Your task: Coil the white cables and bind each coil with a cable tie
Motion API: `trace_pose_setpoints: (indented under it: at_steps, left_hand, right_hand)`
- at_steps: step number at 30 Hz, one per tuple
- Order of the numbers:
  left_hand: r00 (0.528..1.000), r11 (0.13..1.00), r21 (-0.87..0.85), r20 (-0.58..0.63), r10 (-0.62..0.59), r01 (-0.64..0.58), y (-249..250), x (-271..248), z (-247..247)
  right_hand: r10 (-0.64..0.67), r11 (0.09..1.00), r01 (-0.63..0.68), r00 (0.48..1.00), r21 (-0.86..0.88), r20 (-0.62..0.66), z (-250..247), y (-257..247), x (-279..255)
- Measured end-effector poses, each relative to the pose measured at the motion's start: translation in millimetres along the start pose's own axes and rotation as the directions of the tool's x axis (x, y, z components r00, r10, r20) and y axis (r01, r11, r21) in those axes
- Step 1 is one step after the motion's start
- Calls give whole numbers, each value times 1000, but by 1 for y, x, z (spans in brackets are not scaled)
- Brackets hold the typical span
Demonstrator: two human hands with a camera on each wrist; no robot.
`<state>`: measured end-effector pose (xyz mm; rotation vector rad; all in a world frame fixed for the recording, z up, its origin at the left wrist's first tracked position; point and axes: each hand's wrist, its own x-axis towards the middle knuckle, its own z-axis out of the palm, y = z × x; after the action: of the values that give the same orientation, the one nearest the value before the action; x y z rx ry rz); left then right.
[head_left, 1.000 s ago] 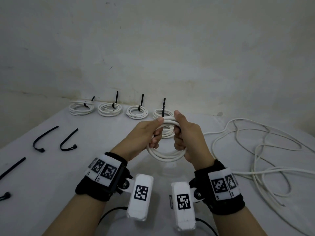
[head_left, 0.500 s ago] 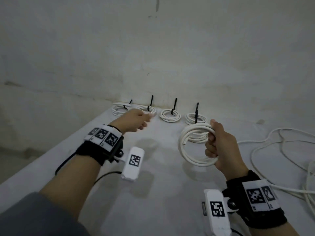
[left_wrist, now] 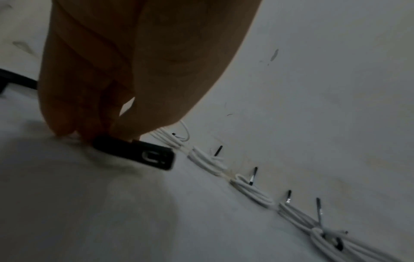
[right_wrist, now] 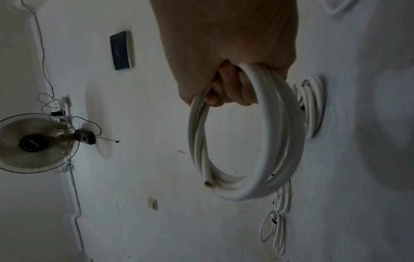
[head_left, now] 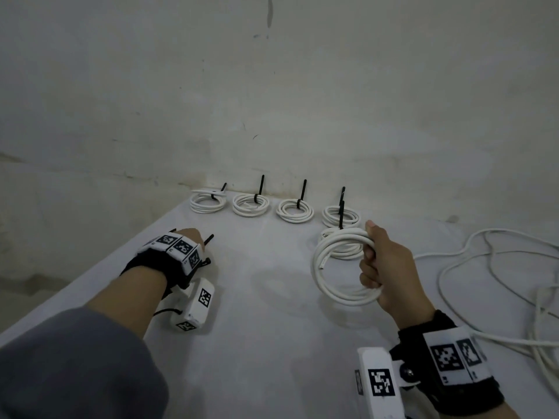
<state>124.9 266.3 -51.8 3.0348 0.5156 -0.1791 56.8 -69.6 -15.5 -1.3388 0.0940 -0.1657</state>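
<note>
White plastic-sheathed cable, wound into a fresh coil (head_left: 344, 267), held up above the table (head_left: 272, 343) on its right-hand side, not yet bound; cut end poking out at the inner left of the loop; gripped by the right hand (head_left: 382, 267), fingers curled through the ring and thumb pressed over the top turns, plain too in the right wrist view (right_wrist: 246, 134); looks stiff and springy, turns likely to fan apart if the grip slackens, light enough for one hand; best held right where the turns bunch, leaving the opposite arc free for the tie.

Over on the left, left hand (head_left: 189, 240) down at the table surface; in the left wrist view fingertips (left_wrist: 94, 131) and thumb pinching a black cable tie (left_wrist: 134, 152) just behind its square head; thin, flexible, a bit slick, so a pinch near the head seems the sure hold; second black tie (left_wrist: 17, 82) lying at the left edge of that view.

Further back, four bound coils (head_left: 295, 210) lined up along the foot of the wall (head_left: 272, 101), each with a black tie tail sticking up; nearest of them just behind the held coil; out to the right, loose white cable (head_left: 484, 258) sprawled in wide loops, still to be coiled.

Judging by that, well along, with binding this coil next.
</note>
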Motion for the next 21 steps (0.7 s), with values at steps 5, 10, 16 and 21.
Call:
trace_pose_setpoints:
  at_steps: [5, 10, 16, 21]
  left_hand:
    - [960, 559, -829, 168, 225, 14, 58, -63, -43]
    - [798, 308, -947, 112, 592, -95, 106, -148, -60]
    - [835, 273, -949, 21, 550, -156, 142, -175, -36]
    - [881, 93, -966, -177, 438, -240, 154, -181, -31]
  right_hand:
    - [-47, 999, 47, 995, 0, -83, -1, 1, 2]
    - [-172, 985, 164, 957, -56, -235, -9, 2, 6]
    - [-344, 939, 335, 905, -79, -249, -9, 1, 0]
    - [-527, 841, 491, 838, -227, -140, -1, -1, -12]
